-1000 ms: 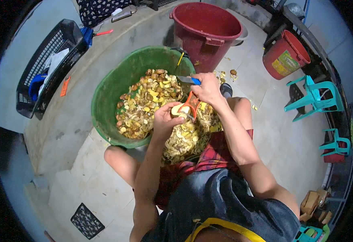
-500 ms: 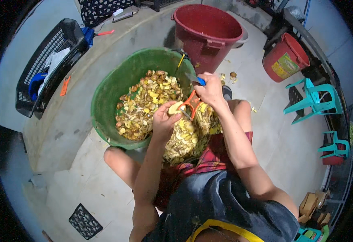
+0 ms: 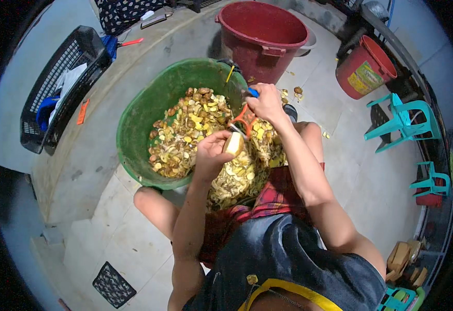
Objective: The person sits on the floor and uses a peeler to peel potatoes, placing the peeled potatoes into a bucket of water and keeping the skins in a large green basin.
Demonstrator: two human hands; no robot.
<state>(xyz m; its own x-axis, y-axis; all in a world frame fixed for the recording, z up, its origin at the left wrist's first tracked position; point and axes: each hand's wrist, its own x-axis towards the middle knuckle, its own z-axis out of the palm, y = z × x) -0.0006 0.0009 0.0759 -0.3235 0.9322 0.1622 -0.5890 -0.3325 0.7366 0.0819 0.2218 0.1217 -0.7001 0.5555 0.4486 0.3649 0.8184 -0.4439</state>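
Note:
My left hand (image 3: 210,154) is closed round a partly peeled potato (image 3: 233,144), with pale flesh on top and brown skin along one side. An orange peeler (image 3: 245,121) is gripped in my right hand (image 3: 267,105), its blade close to the potato's far end; I cannot tell whether they touch. The same hand also holds a blue-handled knife (image 3: 253,93), mostly hidden by the fingers. Beneath both hands, between my legs, is a heap of peelings (image 3: 231,182). Just left of it stands a green tub (image 3: 135,111) with potatoes and peelings inside.
Behind the tub is a large dark red bin (image 3: 252,62). A smaller red bucket (image 3: 363,78) and teal stools (image 3: 405,124) stand on the right. A black crate (image 3: 60,88) holding cloths sits at the left, near an orange object (image 3: 83,111). Scraps (image 3: 298,91) lie on the floor.
The potato has been turned and tipped in my left hand, so its peeled face and brown side show. My right hand has drawn slightly upward, with the peeler now beyond the potato's far end.

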